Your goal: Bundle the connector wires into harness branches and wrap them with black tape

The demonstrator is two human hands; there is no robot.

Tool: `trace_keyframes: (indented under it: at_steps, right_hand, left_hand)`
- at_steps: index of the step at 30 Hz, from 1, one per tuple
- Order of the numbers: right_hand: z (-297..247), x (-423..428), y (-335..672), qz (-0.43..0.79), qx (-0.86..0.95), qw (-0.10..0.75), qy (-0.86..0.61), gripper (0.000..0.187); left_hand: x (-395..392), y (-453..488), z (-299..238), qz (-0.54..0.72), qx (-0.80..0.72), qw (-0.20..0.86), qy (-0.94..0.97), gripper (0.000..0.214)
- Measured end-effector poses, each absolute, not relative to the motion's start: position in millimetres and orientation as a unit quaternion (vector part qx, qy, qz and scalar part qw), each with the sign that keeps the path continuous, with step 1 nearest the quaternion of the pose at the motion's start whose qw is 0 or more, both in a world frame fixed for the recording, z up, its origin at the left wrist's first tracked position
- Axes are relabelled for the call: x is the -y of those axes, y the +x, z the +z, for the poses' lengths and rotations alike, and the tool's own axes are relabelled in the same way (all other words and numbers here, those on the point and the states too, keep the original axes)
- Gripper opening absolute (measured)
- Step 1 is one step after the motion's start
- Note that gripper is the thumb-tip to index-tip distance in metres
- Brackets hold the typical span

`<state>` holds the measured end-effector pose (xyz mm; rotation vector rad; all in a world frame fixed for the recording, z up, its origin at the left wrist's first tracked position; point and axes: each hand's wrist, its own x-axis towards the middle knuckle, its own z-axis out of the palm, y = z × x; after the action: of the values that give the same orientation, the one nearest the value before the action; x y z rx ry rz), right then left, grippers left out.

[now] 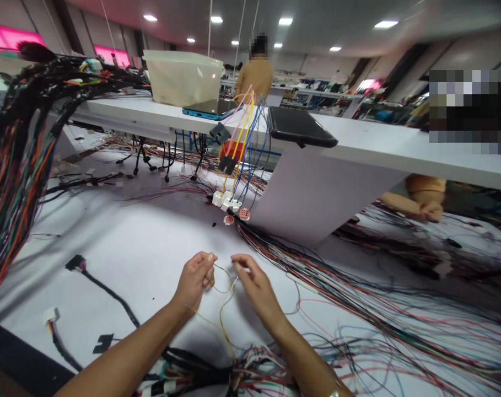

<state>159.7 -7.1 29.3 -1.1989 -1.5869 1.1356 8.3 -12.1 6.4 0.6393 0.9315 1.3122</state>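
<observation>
Forearms (pixel 130 347) converge, hands (pixel 194 279) at yellow wire (pixel 221 317), clear of shelf edge (pixel 382 156).

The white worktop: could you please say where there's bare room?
Bare: between the black connector and the left hand; smaller, between the black cable and the white plug. Crowded: right of the right hand, along the wire bundle.

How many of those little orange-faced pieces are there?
2: a left piece and a right piece, close together by the white connectors, beyond the left hand and right hand. Others may be hidden among the wires.
</observation>
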Motion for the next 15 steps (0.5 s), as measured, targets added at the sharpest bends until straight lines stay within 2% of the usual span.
trace_keyframes:
  at_steps: [2, 3, 5, 7, 11, 15]
  right_hand:
    - [36, 16, 168, 0.378, 0.659, 0.404, -0.509, 0.026]
    - [38, 21, 171, 0.377, 0.678, 0.37, -0.512, 0.03]
    - [38, 31, 172, 0.432, 0.702, 0.285, -0.489, 0.037]
    - [35, 38, 167, 0.513, 0.686, 0.25, -0.451, 0.035]
    - [29, 43, 150, 0.632, 0.557, 0.32, -0.433, 0.032]
    - [29, 40, 146, 0.6, 0.503, 0.427, -0.453, 0.03]
  left_hand:
    - [12, 6, 6, 0.562, -0.417, 0.656, 0.283, 0.036]
    - [12, 6, 6, 0.552, -0.421, 0.661, 0.286, 0.037]
    - [12, 6, 5, 0.533, -0.427, 0.668, 0.294, 0.038]
    - [13, 7, 3, 0.52, -0.433, 0.67, 0.306, 0.039]
    - [12, 2, 4, 0.503, -0.454, 0.655, 0.335, 0.036]
    - [11, -5, 10, 0.482, -0.483, 0.632, 0.367, 0.032]
